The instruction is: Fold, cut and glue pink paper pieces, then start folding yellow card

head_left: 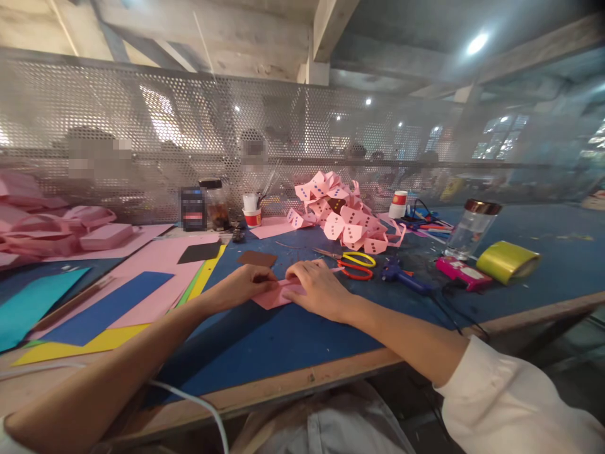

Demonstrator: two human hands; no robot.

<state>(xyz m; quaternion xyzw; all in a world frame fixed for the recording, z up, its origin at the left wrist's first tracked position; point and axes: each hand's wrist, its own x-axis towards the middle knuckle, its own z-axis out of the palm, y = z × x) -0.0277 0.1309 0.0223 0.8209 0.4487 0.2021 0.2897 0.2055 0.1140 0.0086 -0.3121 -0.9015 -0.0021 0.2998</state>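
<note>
A folded piece of pink paper point(271, 299) lies low over the blue table top, between my two hands. The fingers of my left hand point(243, 284) are closed on its left end. My right hand point(317, 289) grips its right part, thumb in front and fingers bent over the top; the fingers cover much of the paper. Just beyond my right hand lie scissors point(357, 265) with yellow and red handles. A small brown paper piece point(257, 259) rests behind my left hand.
A pile of dotted pink paper shapes point(347, 217) stands behind my hands. To the right are a blue glue gun point(407, 277), a glass bottle point(472, 230), a pink device point(463, 273) and a yellow roll point(508, 261). Coloured sheets point(113, 307) lie left; a white cable point(198, 400) crosses the front edge.
</note>
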